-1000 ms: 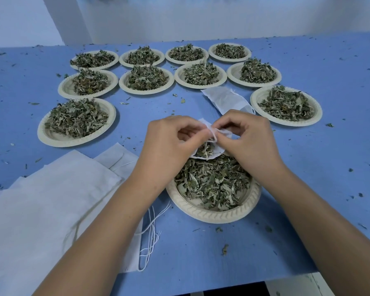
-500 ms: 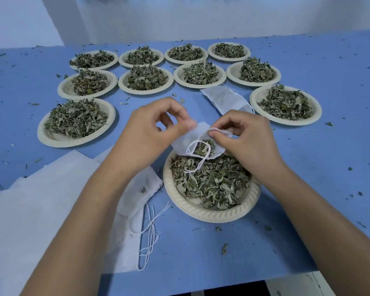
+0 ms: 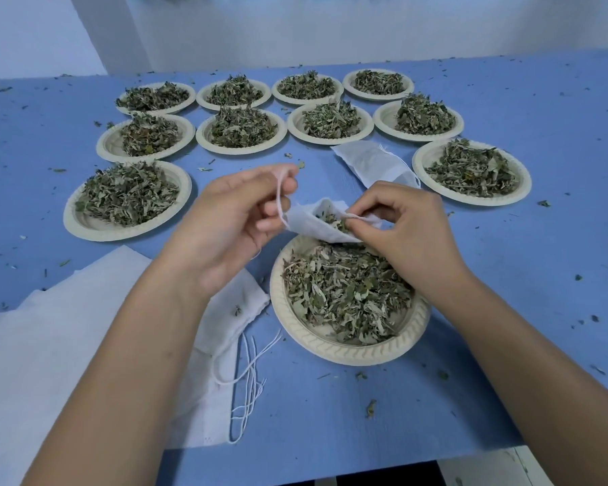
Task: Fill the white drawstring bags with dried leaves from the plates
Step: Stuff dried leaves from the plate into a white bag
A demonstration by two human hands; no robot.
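A small white drawstring bag (image 3: 313, 222) with dried leaves showing in its mouth hangs above the near cream plate (image 3: 344, 345). That plate holds a heap of dried leaves (image 3: 344, 289). My left hand (image 3: 232, 219) pinches the bag's drawstring (image 3: 278, 194), pulled up and to the left. My right hand (image 3: 397, 222) pinches the bag's rim at the mouth. Another filled white bag (image 3: 372, 164) lies flat on the table behind my hands.
Several more plates of dried leaves (image 3: 241, 129) stand in rows across the blue table (image 3: 541, 100). Empty white bags (image 3: 50, 345) with loose strings (image 3: 248, 380) are stacked at the near left. Leaf crumbs are scattered on the table.
My left hand has drawn away from the bag's mouth to the left, pulling the drawstring out taut. My right hand has stayed on the bag's rim.
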